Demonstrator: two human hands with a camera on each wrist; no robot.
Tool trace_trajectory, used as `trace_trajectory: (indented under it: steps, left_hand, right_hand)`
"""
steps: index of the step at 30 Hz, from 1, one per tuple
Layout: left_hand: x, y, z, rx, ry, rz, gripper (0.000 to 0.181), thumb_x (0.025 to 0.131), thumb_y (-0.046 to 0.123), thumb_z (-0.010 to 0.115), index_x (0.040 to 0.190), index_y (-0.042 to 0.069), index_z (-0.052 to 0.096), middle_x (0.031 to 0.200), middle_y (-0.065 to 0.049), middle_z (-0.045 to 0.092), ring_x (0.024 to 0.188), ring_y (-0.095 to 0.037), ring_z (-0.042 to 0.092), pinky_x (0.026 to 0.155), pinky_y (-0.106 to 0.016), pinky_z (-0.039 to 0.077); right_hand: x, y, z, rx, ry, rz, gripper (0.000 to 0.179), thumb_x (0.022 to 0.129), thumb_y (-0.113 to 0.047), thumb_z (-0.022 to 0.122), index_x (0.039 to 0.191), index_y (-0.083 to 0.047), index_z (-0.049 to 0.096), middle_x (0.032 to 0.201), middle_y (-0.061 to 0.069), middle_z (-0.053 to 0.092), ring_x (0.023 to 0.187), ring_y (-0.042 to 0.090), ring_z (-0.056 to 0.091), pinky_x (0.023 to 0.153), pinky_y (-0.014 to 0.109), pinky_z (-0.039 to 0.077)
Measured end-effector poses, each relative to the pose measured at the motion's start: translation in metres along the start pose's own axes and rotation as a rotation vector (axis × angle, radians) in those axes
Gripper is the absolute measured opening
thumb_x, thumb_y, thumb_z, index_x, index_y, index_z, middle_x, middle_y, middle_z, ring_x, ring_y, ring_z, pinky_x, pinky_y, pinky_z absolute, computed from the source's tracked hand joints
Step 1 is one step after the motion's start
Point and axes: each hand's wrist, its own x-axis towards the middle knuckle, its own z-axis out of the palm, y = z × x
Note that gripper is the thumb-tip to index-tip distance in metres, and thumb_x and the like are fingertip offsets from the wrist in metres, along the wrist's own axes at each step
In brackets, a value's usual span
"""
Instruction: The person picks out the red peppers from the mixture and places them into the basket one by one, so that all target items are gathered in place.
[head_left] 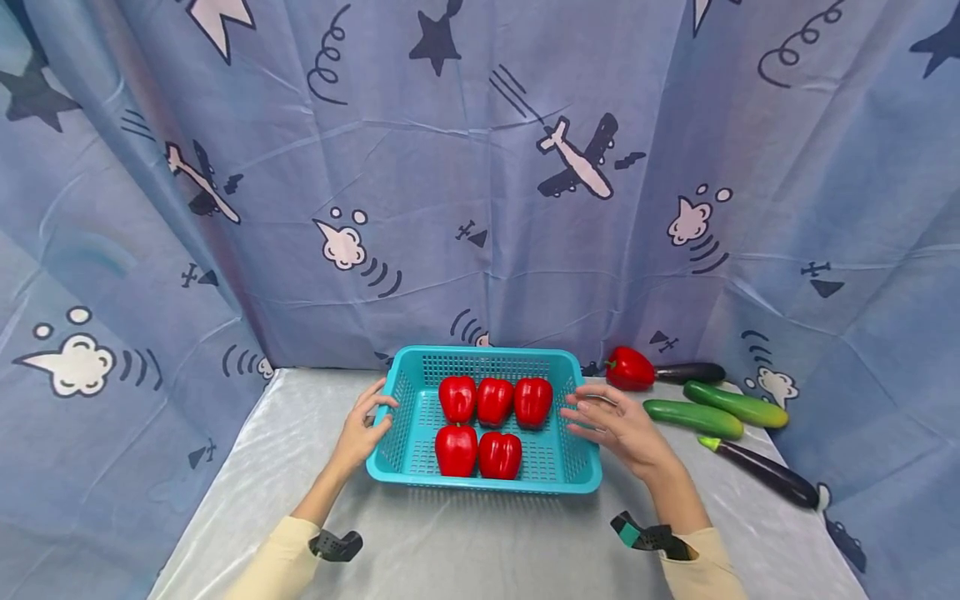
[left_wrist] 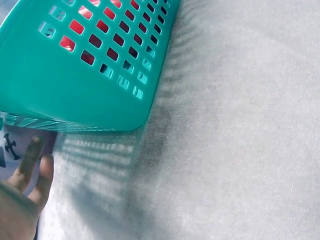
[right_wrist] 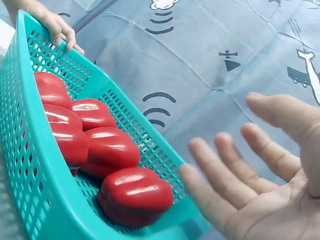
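A turquoise plastic basket (head_left: 483,482) with slotted walls holds several red bell peppers (head_left: 499,456). My left hand (head_left: 363,429) is at its left end, thumb and index finger lying over the rim. In the left wrist view two loosely extended fingers (left_wrist: 42,185) show outside the basket wall, apart from it. My right hand (head_left: 618,429) is at the right end, its fingers spread and overlapping the rim in the head view. Nothing is in its palm, as the right wrist view shows, and its fingertips are right beside the basket's edge.
Right of the basket lie another red bell pepper (head_left: 630,368), a dark eggplant (head_left: 690,372), two green cucumbers (head_left: 693,417) and a second eggplant (head_left: 765,473). A pale cloth covers the table (head_left: 450,550). Blue patterned curtains (head_left: 420,208) hang behind and at both sides.
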Motion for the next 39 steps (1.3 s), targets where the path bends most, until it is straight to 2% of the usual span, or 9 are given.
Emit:
trace_trajectory:
  steps: [5, 9, 16, 20, 24, 27, 31, 34, 39]
  left_hand:
    - [-0.001, 0.001, 0.0, 0.0, 0.013, 0.015, 0.019, 0.092, -0.016, 0.058, 0.106, -0.006, 0.065, 0.154, -0.034, 0.032, 0.14, -0.054, 0.03, 0.094, -0.068, 0.041]
    - [-0.001, 0.0, 0.0, -0.002, 0.022, 0.024, 0.019, 0.091, -0.016, 0.058, 0.105, -0.005, 0.066, 0.153, -0.034, 0.033, 0.139, -0.054, 0.031, 0.094, -0.069, 0.04]
    - [0.0, -0.004, 0.0, -0.015, 0.004, 0.021, 0.02, 0.091, -0.016, 0.058, 0.105, -0.004, 0.066, 0.154, -0.034, 0.031, 0.139, -0.054, 0.03, 0.095, -0.071, 0.039]
    - [0.0, -0.005, -0.001, -0.018, -0.001, 0.022, 0.02, 0.092, -0.015, 0.058, 0.106, -0.004, 0.066, 0.155, -0.035, 0.03, 0.14, -0.054, 0.03, 0.095, -0.071, 0.039]
    - [0.0, -0.007, -0.002, -0.018, -0.004, 0.022, 0.019, 0.092, -0.015, 0.058, 0.107, -0.007, 0.065, 0.155, -0.034, 0.03, 0.14, -0.053, 0.03, 0.096, -0.069, 0.04]
    - [-0.001, -0.008, -0.001, -0.015, -0.006, 0.021, 0.018, 0.092, -0.015, 0.058, 0.108, -0.009, 0.065, 0.155, -0.034, 0.03, 0.141, -0.053, 0.03, 0.096, -0.068, 0.04]
    - [-0.001, -0.008, -0.001, -0.02, -0.007, 0.02, 0.019, 0.093, -0.014, 0.057, 0.107, -0.005, 0.066, 0.156, -0.032, 0.03, 0.141, -0.052, 0.029, 0.096, -0.068, 0.04]
    - [-0.001, -0.009, -0.001, -0.032, 0.0, 0.021, 0.019, 0.093, -0.014, 0.057, 0.107, -0.005, 0.065, 0.156, -0.032, 0.029, 0.142, -0.052, 0.028, 0.097, -0.07, 0.038]
    - [0.001, -0.01, -0.001, -0.021, 0.003, 0.034, 0.018, 0.092, -0.015, 0.058, 0.107, -0.008, 0.065, 0.155, -0.034, 0.03, 0.14, -0.054, 0.03, 0.095, -0.071, 0.038]
  right_hand:
    - [-0.007, -0.001, -0.019, 0.09, -0.031, -0.008, 0.025, 0.106, -0.008, 0.053, 0.131, -0.004, 0.055, 0.133, 0.016, 0.062, 0.121, 0.037, 0.061, 0.095, 0.048, 0.049]
    - [-0.01, -0.001, -0.041, 0.147, -0.069, 0.006, 0.025, 0.108, -0.007, 0.047, 0.13, -0.009, 0.058, 0.136, 0.014, 0.061, 0.123, 0.036, 0.06, 0.097, 0.048, 0.048]
    - [-0.01, -0.002, -0.074, 0.159, -0.016, 0.08, 0.024, 0.109, -0.011, 0.048, 0.129, -0.01, 0.06, 0.13, 0.003, 0.065, 0.122, 0.032, 0.061, 0.098, 0.048, 0.047]
    - [-0.007, -0.001, -0.084, 0.065, 0.037, 0.131, 0.025, 0.108, -0.015, 0.051, 0.132, -0.009, 0.057, 0.127, 0.002, 0.065, 0.122, 0.032, 0.061, 0.1, 0.05, 0.045]
    - [-0.003, 0.002, -0.092, -0.061, 0.087, 0.152, 0.034, 0.107, -0.021, 0.055, 0.137, -0.007, 0.051, 0.128, 0.003, 0.063, 0.124, 0.033, 0.059, 0.101, 0.051, 0.043]
    - [0.0, 0.005, -0.099, -0.153, 0.118, 0.146, 0.044, 0.105, -0.025, 0.059, 0.142, -0.006, 0.047, 0.135, 0.009, 0.057, 0.121, 0.027, 0.062, 0.101, 0.05, 0.043]
    - [0.008, 0.009, -0.107, -0.259, 0.162, 0.127, 0.057, 0.103, -0.029, 0.063, 0.149, -0.005, 0.04, 0.148, 0.022, 0.041, 0.117, 0.018, 0.061, 0.102, 0.049, 0.042]
    - [0.016, 0.011, -0.111, -0.336, 0.205, 0.1, 0.07, 0.101, -0.031, 0.066, 0.154, -0.001, 0.031, 0.154, 0.028, 0.03, 0.127, 0.029, 0.052, 0.104, 0.051, 0.038]
    - [0.025, 0.013, -0.113, -0.505, 0.322, 0.049, 0.086, 0.095, -0.04, 0.073, 0.157, -0.002, 0.028, 0.157, 0.03, 0.025, 0.141, 0.049, 0.03, 0.106, 0.06, 0.035]
